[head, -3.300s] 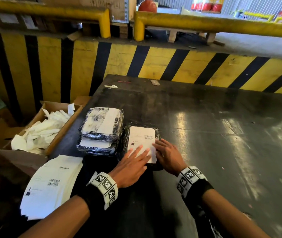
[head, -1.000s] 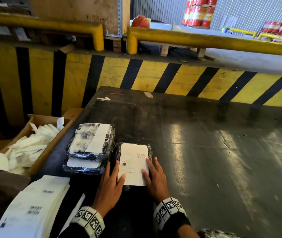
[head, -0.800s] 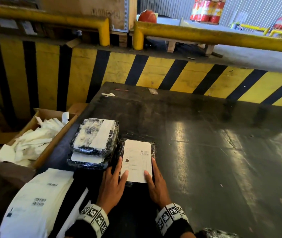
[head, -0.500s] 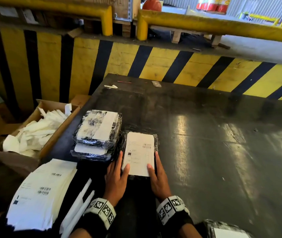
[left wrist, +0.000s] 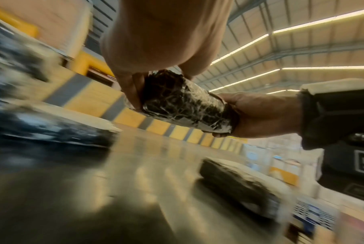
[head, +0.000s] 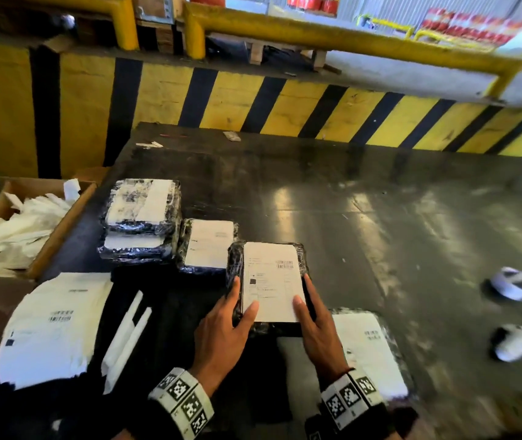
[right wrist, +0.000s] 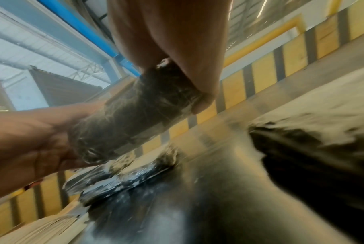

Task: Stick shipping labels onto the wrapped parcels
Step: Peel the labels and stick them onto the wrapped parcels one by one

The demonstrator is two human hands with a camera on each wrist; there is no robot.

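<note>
Both hands hold one black film-wrapped parcel (head: 269,281) with a white shipping label on its top face. My left hand (head: 232,296) grips its left edge, thumb on the label; my right hand (head: 305,293) grips the right edge the same way. The wrist views show the parcel (left wrist: 183,102) (right wrist: 135,118) held clear above the dark table (head: 380,217). A second labelled parcel (head: 207,246) lies flat beside a stack of two parcels (head: 140,217). Another labelled parcel (head: 367,354) lies at the near right, partly under my right wrist.
A pile of label sheets (head: 53,325) and white backing strips (head: 126,335) lie at the near left. A cardboard box (head: 62,223) of crumpled backing paper stands left of the table. Two crumpled scraps (head: 512,282) lie at the right. A yellow-black barrier (head: 285,103) bounds the far side.
The hands pressed a label flat on a parcel beside the stack; now they grip a labelled parcel by its sides, lifted and further right. The head view has shifted, showing more of the near right.
</note>
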